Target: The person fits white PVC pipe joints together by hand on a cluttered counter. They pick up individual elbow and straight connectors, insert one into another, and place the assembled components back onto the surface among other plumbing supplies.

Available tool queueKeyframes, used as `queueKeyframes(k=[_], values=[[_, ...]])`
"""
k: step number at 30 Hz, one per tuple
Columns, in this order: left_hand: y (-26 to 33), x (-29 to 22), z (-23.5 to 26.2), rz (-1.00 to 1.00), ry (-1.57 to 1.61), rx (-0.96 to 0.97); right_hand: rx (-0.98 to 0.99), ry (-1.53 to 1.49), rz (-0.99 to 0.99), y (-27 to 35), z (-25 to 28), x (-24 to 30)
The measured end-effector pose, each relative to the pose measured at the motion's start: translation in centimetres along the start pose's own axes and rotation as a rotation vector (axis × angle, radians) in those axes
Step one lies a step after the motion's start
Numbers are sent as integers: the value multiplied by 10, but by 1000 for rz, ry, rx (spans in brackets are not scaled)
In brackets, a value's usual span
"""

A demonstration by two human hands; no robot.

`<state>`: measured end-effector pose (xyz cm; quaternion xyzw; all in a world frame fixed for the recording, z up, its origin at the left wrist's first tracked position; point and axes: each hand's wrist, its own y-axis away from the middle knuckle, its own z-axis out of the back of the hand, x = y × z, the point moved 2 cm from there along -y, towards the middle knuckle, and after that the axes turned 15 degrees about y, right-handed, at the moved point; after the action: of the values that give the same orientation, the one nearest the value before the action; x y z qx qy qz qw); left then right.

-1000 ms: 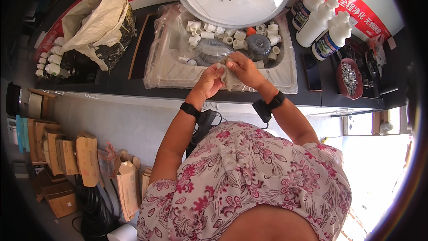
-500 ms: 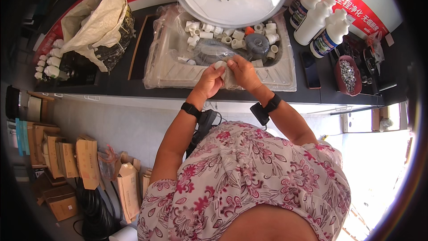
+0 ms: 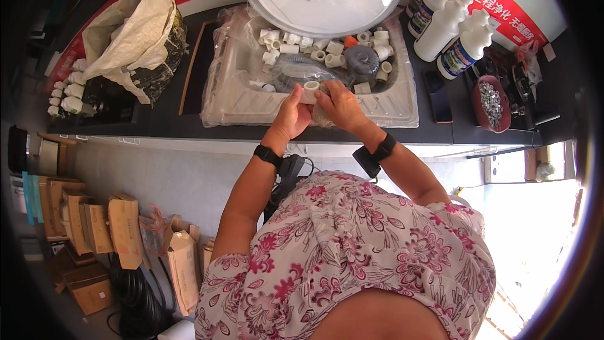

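Over the front rim of the sink, my left hand is closed on a white plastic pipe fitting, its round open end facing up. Close against it, my right hand grips a bunched beige-grey cloth, fingers touching the fitting's side. The pale sink is wrapped in clear plastic. Inside its basin lie several white pipe fittings, an orange piece, a bagged grey corrugated hose and a round dark-grey part.
A large round white lid leans behind the basin. Several white bottles, a dark phone and a reddish bowl of small metal parts stand to the right. On the left is an open woven sack; cardboard boxes line the floor.
My left hand has turned and raised the fitting slightly, so its open end shows now. My right hand and the cloth have shifted a little around its side.
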<state>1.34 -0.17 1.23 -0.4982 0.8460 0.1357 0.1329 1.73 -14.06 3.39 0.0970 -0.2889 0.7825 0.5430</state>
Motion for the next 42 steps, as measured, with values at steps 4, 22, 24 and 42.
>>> queueKeyframes(k=[4,22,24,42], values=[[-3,1,5,-48,17,-57,-120,20,20,-7,-1,2],[-1,4,2,-24,-109,-59,-51,38,130,-9,6,2],[-3,5,2,-15,-113,-38,-73,44,82,-10,-1,-5],[-3,3,9,-18,-89,-52,-7,-158,-14,-13,0,-7]])
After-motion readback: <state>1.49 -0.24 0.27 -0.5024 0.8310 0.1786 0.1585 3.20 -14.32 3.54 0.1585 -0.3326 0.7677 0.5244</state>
